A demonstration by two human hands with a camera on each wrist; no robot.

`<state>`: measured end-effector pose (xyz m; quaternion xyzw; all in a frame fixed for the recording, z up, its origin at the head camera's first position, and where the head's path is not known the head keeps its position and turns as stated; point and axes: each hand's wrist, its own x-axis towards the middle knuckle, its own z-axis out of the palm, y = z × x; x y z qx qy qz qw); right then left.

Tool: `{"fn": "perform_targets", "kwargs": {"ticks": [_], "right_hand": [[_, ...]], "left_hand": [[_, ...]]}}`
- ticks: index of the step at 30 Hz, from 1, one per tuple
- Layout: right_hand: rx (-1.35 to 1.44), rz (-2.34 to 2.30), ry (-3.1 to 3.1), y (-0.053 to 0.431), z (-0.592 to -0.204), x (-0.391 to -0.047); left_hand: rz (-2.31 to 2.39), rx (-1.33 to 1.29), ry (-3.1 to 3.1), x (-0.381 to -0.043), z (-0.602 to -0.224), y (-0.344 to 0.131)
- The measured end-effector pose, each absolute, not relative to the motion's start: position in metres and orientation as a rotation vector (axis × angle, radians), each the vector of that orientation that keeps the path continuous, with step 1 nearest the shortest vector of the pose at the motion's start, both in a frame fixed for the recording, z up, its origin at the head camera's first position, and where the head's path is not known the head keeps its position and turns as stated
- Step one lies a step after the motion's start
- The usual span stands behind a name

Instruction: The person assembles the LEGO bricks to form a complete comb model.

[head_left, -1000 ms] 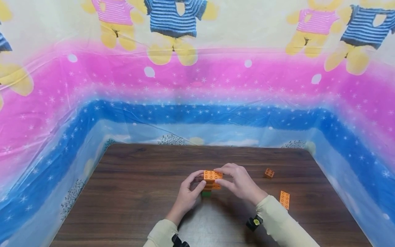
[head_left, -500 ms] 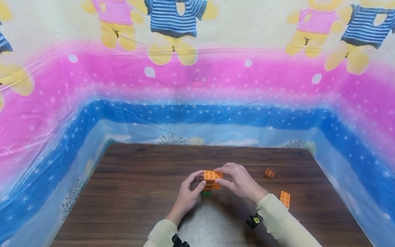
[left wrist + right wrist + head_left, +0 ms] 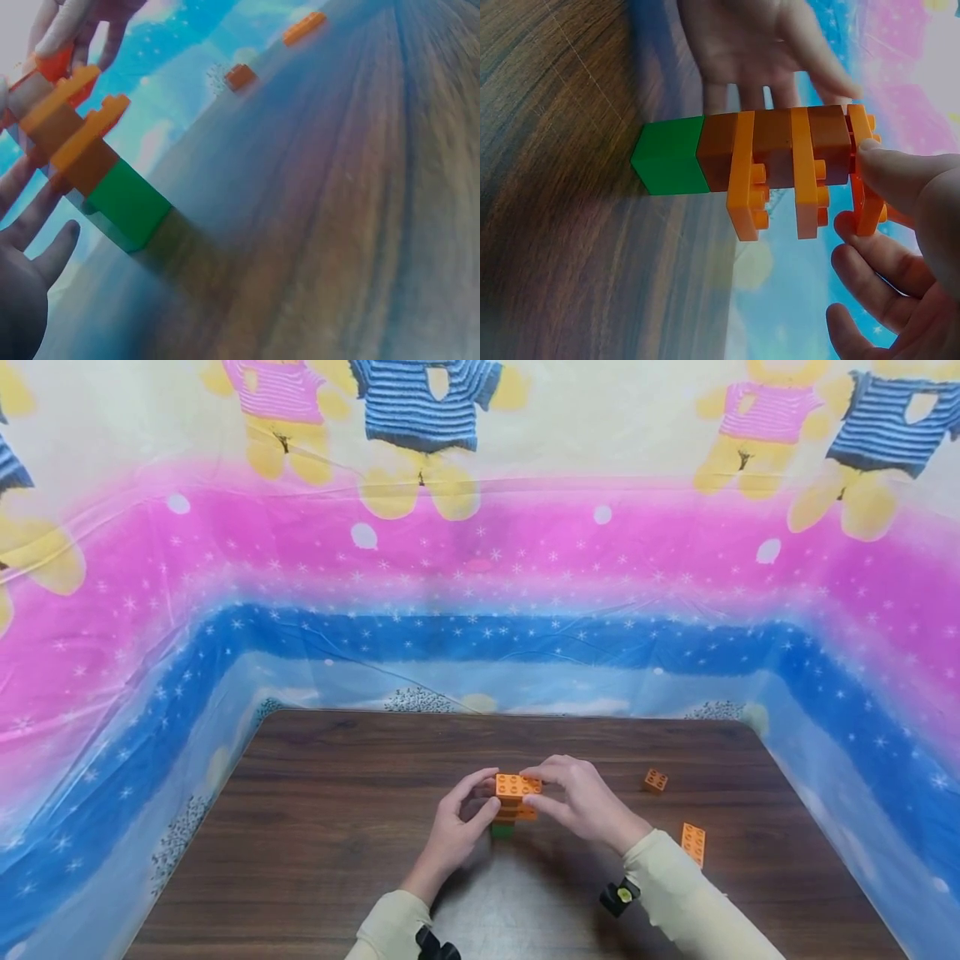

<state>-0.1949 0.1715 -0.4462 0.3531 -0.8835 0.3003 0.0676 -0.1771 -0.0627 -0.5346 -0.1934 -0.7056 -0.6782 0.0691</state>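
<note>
A tower of toy building bricks (image 3: 772,165) rises from the table, a green brick (image 3: 671,156) at its foot. Above that, brown bricks alternate with thin orange plates that jut out on the right. My right hand (image 3: 588,802) pinches the right end of the topmost orange plate (image 3: 513,786), thumb and fingers at its edges. My left hand (image 3: 453,835) is curved round the tower's left side, its thumb near the front and index finger near the back of the top plate. In the left wrist view, the left fingers (image 3: 34,214) lie along the upper bricks.
On the right of the wooden table (image 3: 337,843) lie a small orange brick (image 3: 655,781) and, nearer, an orange plate (image 3: 693,845) beside the right sleeve. A printed cloth (image 3: 480,635) encloses the table's back and sides.
My left index finger has lifted slightly at the back corner of the top plate. The tower and my right hand look the same.
</note>
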Motion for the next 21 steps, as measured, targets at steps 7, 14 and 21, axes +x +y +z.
{"fn": "perform_targets", "kwargs": {"ticks": [7,14,21], "right_hand": [[1.063,0.925,-2.648,0.1711,-0.4474,-0.1955],[1.028,0.919,-2.648,0.1695,-0.4490,-0.1963],[0.991,1.060,-2.649,0.1630,-0.4557,-0.1963]], "left_hand": [[-2.006,-0.606,-2.098,-0.1784,-0.5290,-0.0611],[-2.014,-0.601,-2.080,-0.1792,-0.5299,-0.0598],[-2.039,-0.595,-2.062,-0.1792,-0.5301,-0.0577]]}}
